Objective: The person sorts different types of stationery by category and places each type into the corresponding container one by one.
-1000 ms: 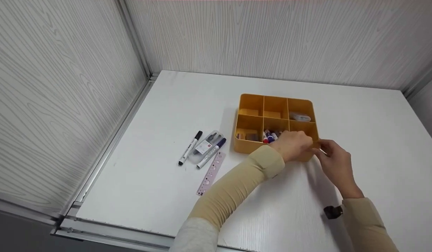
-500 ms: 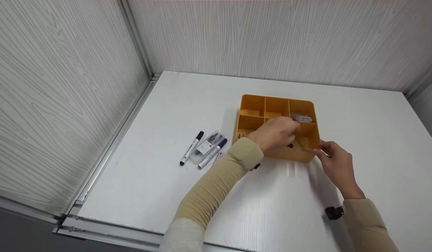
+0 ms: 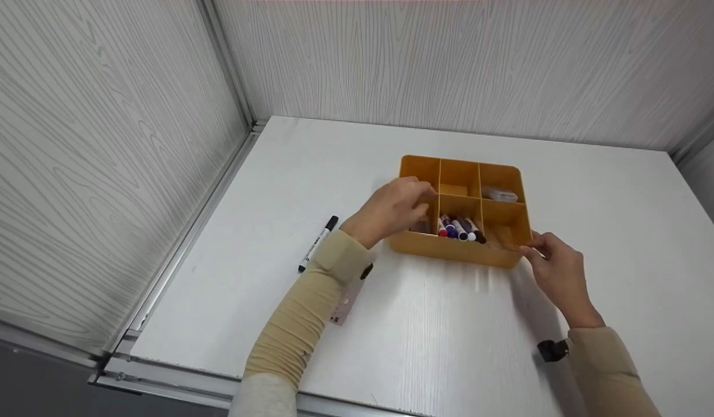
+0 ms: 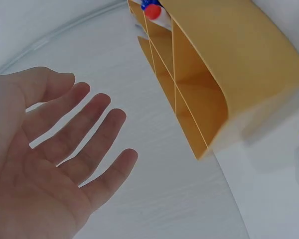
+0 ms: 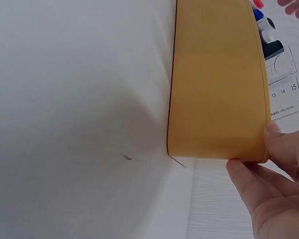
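A yellow six-compartment organizer box [image 3: 426,248] stands on the white table. My right hand [image 3: 556,272] pinches its near right corner between thumb and fingers. Over the left compartments hovers my left hand [image 3: 394,208], with nothing in it; the left wrist view shows its fingers spread and loosely bent, apart from the box. Several capped markers [image 3: 462,227] lie in the front middle compartment. A clear ruler [image 5: 284,94] shows past the box rim in the right wrist view. In the back right compartment is a small translucent item [image 3: 500,196], its kind unclear.
Left of the box lie a black-capped marker [image 3: 318,243] and a pink ruler [image 3: 344,304], partly covered by my left sleeve. Panels [image 3: 449,69] wall the table at the back and left. A metal rail [image 3: 177,382] runs along the front edge.
My left hand has moved left, from the front right compartment across the markers to the left compartments. The clear ruler now lies at the front right. My right hand keeps its grip on the corner.
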